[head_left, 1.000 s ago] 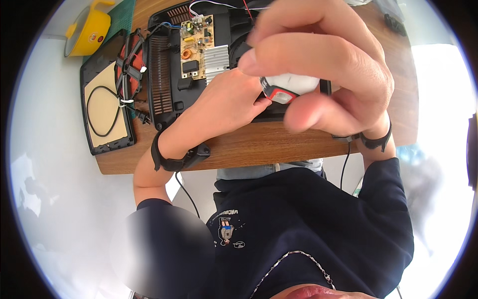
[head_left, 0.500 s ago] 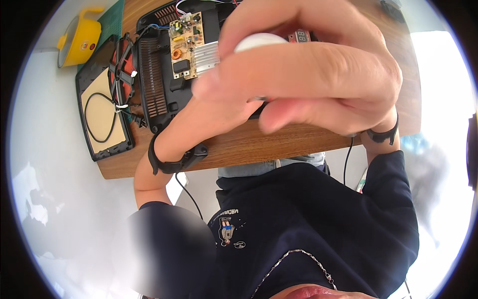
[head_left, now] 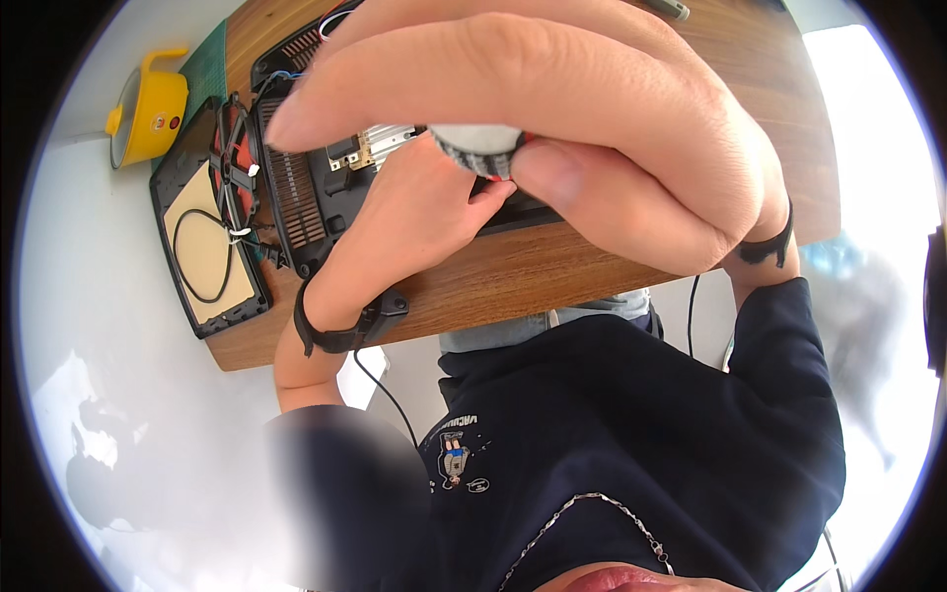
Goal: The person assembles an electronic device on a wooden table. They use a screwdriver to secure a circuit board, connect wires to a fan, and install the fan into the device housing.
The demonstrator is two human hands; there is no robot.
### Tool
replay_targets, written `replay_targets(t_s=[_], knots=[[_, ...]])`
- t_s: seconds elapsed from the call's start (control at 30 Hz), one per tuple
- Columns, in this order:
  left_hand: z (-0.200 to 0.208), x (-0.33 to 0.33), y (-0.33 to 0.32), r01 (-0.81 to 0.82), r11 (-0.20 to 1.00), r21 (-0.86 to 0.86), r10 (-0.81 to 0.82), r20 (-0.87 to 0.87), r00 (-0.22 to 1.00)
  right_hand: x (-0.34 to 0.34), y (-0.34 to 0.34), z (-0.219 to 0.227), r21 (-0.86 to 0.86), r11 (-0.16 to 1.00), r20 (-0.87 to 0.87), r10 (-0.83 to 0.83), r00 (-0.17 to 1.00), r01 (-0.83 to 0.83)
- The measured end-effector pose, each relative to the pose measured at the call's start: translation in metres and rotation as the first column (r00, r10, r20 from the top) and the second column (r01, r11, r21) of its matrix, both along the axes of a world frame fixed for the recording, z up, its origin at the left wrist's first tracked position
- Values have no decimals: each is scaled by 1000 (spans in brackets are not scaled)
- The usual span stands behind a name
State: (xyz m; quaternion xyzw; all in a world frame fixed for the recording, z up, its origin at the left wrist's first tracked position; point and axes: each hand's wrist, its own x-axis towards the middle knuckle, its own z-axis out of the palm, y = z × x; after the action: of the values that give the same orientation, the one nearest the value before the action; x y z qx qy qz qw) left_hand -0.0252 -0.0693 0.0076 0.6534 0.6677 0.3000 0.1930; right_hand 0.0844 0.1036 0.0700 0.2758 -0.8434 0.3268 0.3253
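Note:
My right hand (head_left: 631,128) is large and close to the view, curled round a screwdriver-like handle (head_left: 478,148) with a round pale end and a ridged black-and-grey side. The rest of that tool is hidden. Below it, my left hand (head_left: 419,197) reaches over an open black appliance housing (head_left: 326,232). Its thumb bends in beside the tool, while its other fingertips are covered by my right hand. A bit of red shows at the thumb. Inside the housing, part of a tan circuit board (head_left: 366,161) and its silver heat sink (head_left: 393,139) peek out between my hands.
Left of the housing lies a black-framed panel (head_left: 258,296) with a tan sheet and a looped black cable (head_left: 176,252). A red-and-black fan-like part (head_left: 234,163) sits beside it. A yellow pot (head_left: 156,109) stands by a green mat (head_left: 206,64). The wooden table (head_left: 473,281) ends near my body.
My right hand has come lower and left, its index finger now stretched over the housing and hiding most of the circuit board. The handle's ridged side now shows. My left hand stays over the housing.

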Motion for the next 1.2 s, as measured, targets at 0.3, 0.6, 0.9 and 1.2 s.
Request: replay_targets(t_s=[0.3,0.6,0.9,1.2], knots=[[17,2,-2,-14,947,-321,16,3,1000,5,11,0,11,999,19,37,999,-38],[-7,-3,-6,5,996,-84,4,106,994,4,13,2,16,996,32,82,996,-83],[-21,-14,-3,67,962,-263,-76,-26,997,7,16,2,25,994,40,103,994,-104],[-34,3,-38,-115,990,-77,133,302,944,4,16,5,32,991,46,131,990,-132]])
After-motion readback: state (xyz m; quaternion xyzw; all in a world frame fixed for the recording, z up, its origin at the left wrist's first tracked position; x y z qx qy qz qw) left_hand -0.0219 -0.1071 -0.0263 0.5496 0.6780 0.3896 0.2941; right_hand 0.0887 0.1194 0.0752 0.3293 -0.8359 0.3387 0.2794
